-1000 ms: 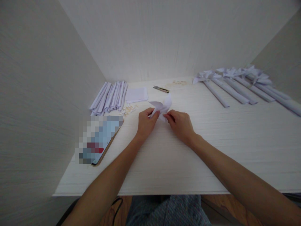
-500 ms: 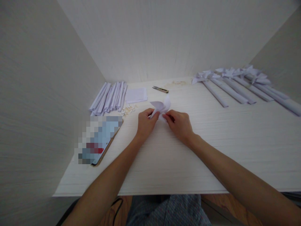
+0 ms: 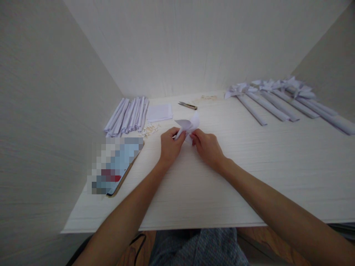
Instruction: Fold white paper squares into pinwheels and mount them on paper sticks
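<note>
A small folded white paper piece (image 3: 189, 125) with pointed flaps sits just above the white table (image 3: 249, 166), near its middle. My left hand (image 3: 169, 146) pinches its left side with fingers closed. My right hand (image 3: 207, 148) pinches its right lower edge, fingers curled onto the paper. The two hands nearly touch each other under the paper, and the bottom of the piece is hidden by my fingers.
A bundle of rolled paper sticks (image 3: 128, 117) lies at the back left beside a flat white sheet stack (image 3: 160, 112) and small scraps (image 3: 149, 130). Small snips (image 3: 188, 105) lie at the back. Finished paper pinwheels on sticks (image 3: 277, 99) fill the back right. A phone (image 3: 115, 166) lies left.
Both hands and the paper piece have shifted slightly left and closer together; the view has tilted a little. The grip on the paper is unchanged.
</note>
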The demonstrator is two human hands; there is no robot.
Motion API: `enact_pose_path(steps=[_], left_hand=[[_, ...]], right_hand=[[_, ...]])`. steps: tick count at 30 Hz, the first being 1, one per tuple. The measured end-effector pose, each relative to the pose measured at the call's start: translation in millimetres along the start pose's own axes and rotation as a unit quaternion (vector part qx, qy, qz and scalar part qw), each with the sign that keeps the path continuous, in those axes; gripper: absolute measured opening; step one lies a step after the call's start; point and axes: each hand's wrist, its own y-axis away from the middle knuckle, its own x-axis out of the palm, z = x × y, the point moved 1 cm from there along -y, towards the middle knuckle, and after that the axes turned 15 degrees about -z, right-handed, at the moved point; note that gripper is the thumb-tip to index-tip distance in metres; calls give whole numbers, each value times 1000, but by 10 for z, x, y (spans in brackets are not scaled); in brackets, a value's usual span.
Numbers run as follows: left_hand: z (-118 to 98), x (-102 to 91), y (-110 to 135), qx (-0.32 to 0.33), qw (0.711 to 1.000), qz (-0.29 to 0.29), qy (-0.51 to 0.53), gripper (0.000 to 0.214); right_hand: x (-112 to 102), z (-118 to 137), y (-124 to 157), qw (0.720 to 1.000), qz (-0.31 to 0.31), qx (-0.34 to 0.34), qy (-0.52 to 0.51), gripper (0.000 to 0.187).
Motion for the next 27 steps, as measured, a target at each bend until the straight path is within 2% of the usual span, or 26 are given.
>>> enact_pose_path(steps=[8,15,19,27], left_hand=[[28,8,-8,-16,1000,-2,15,14],[45,14,-6,2,999,11,31,15],[39,13,0,-8,998,31,51,14],[3,7,1,-5,999,27,39,12]], right_hand=[[9,-25,-1,999,-35,2,-19,19],[31,-64,4,998,-65,-11,-22,20],[23,-73,3,997,-66,-12,-38,20],[3,-59,1,996,-63,-7,-62,21]])
